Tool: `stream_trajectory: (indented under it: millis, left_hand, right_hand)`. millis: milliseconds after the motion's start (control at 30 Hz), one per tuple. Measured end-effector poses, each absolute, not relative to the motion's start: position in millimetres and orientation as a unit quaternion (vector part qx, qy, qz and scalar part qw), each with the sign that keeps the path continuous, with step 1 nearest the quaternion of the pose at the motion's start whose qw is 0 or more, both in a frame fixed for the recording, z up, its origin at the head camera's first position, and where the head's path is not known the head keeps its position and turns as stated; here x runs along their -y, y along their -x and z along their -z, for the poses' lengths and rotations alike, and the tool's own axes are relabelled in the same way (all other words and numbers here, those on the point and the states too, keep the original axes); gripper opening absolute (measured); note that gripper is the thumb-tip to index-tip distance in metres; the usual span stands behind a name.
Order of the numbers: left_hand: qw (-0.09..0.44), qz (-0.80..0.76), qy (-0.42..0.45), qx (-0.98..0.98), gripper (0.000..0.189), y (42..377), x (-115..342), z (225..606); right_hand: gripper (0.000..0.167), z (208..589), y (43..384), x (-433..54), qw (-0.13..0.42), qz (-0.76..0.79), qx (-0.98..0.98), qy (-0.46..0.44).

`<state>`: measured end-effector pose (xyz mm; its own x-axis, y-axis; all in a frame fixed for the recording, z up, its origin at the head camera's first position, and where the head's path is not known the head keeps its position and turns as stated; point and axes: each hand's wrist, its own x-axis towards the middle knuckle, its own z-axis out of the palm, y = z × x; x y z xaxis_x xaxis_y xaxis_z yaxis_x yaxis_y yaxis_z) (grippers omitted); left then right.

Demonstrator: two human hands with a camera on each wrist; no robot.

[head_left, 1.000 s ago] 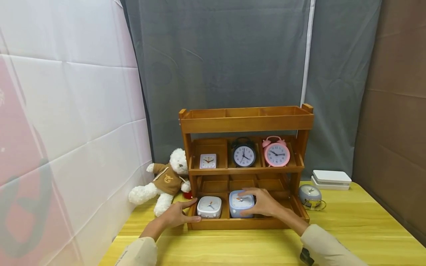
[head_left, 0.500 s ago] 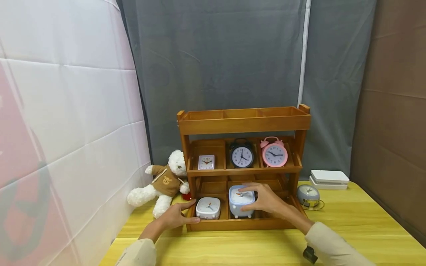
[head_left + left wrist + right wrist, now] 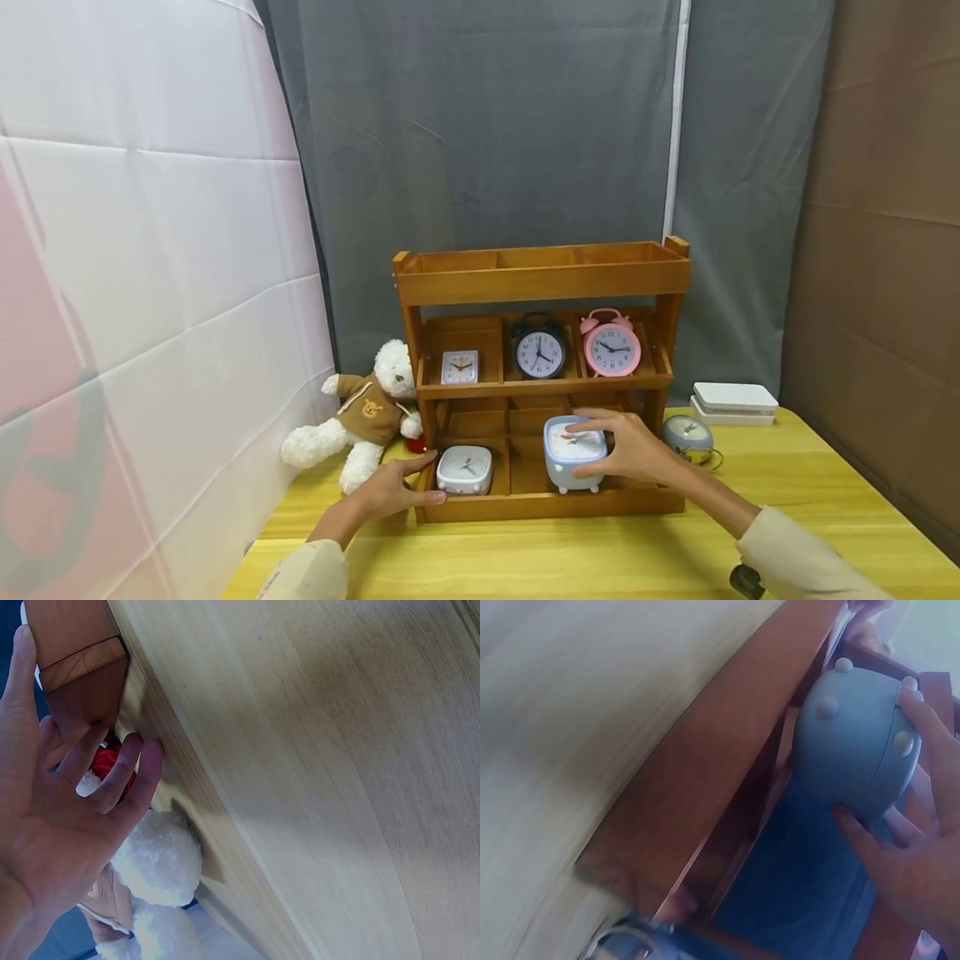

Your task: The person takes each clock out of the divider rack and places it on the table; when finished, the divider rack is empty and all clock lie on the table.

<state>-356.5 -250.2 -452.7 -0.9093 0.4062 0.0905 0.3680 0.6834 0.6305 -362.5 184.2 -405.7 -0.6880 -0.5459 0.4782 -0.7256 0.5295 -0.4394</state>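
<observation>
My right hand (image 3: 630, 450) grips a light blue alarm clock (image 3: 575, 454) between thumb and fingers. Tilted face up, the clock is raised above the bottom tier of a wooden shelf (image 3: 542, 285), right of the middle divider. In the right wrist view its blue back (image 3: 855, 742) with small round knobs shows between the fingers. My left hand (image 3: 386, 490) rests against the shelf's lower left front corner, thumb along the front board. The left wrist view shows its loosely spread fingers beside the wood (image 3: 82, 660). A white alarm clock (image 3: 465, 471) lies in the bottom left compartment.
On the middle tier sit a small square clock (image 3: 460, 367), a black alarm clock (image 3: 540, 353) and a pink one (image 3: 612, 348). A teddy bear (image 3: 371, 408) leans at the left. Right of the shelf are a grey clock (image 3: 687, 433) and white boxes (image 3: 735, 403).
My right hand has lifted the blue alarm clock from the bottom middle compartment and moved it rightward, past the divider. The left hand stays at the shelf corner.
</observation>
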Motion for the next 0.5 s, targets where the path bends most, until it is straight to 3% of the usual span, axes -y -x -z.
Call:
stream_trajectory:
  millis: [500]
  left_hand:
    - [0.033,-0.336,-0.210,-0.918,0.084,356,250,453]
  right_hand:
    - [0.057,398,342,-262,0.182,-0.266,0.889,-0.325]
